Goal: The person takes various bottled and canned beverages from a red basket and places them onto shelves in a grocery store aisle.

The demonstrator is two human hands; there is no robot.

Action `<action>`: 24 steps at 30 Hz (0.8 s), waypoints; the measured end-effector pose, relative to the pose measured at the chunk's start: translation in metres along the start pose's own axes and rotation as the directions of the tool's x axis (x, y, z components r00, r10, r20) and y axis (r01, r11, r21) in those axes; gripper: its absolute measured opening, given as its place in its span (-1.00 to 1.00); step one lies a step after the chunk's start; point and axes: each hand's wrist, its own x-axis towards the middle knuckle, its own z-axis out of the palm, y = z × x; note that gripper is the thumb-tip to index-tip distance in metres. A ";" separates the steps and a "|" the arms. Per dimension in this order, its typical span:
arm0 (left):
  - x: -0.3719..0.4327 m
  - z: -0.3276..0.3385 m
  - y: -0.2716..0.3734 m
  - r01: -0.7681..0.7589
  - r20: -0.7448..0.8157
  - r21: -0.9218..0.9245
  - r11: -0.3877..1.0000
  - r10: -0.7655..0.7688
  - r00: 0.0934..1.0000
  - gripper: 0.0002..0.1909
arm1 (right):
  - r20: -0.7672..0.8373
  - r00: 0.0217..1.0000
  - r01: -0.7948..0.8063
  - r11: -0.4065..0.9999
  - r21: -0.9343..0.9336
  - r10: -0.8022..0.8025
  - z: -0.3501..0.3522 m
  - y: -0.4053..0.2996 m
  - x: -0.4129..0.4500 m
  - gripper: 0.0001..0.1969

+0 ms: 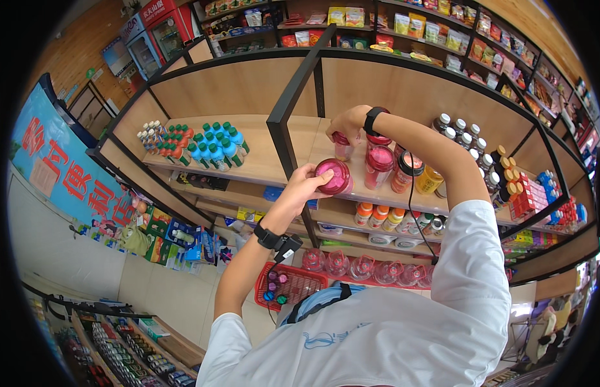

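Observation:
My left hand [309, 184] grips a lidded plastic cup [334, 177] with a dark red lid, its thumb on the pink top, in front of the shelf edge. Farther back, my right hand [348, 123] is closed around a smaller-looking pink cup with a red lid [342, 147], at or just above the wooden shelf board [275, 140]. Beside it on the shelf stand a pink cup with a red lid [378, 167], another partly hidden behind, a black-lidded cup [407, 170] and a yellow container [429, 180]. My right forearm passes over part of this row.
A black metal shelf divider [287, 104] rises left of the cups. Blue bottles [225, 147] stand left of it; white-capped dark bottles [466, 138] stand at right. Orange-capped bottles [363, 213] fill part of a lower shelf. A red plastic basket [304, 290] holding several bottles sits below.

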 end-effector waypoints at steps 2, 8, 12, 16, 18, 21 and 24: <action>0.016 -0.002 -0.001 0.005 -0.007 0.020 1.000 -0.005 1.000 -0.51 | 0.029 0.996 0.085 0.985 -0.153 -0.081 0.001 0.003 0.007 -0.45; 0.045 -0.003 -0.001 0.018 -0.034 0.181 0.983 -0.012 0.999 -0.48 | -0.168 0.979 0.058 0.946 -0.319 -0.116 0.011 0.007 0.000 -0.43; 0.055 -0.016 -0.008 0.048 -0.013 0.113 0.992 -0.047 0.999 -0.48 | -0.193 0.978 -0.110 0.982 -0.157 0.078 0.000 -0.002 0.002 -0.12; 0.059 -0.008 -0.007 -0.008 -0.042 0.247 0.969 0.019 0.999 -0.48 | -0.234 0.912 -0.313 0.941 0.130 0.336 0.000 -0.014 -0.002 -0.27; 0.064 -0.005 -0.010 -0.018 -0.019 0.229 0.973 0.023 1.000 -0.47 | -0.237 0.882 -0.372 0.911 0.181 0.407 0.005 -0.011 0.003 -0.55; 0.067 -0.004 -0.016 -0.004 -0.032 0.197 0.980 0.011 0.999 -0.47 | -0.160 0.976 -0.132 0.986 0.106 0.148 0.003 0.004 0.002 -0.55; 0.072 -0.005 -0.014 0.036 -0.027 0.202 0.979 -0.032 0.999 -0.45 | -0.148 0.986 -0.086 0.996 -0.011 0.083 0.003 0.016 0.002 -0.43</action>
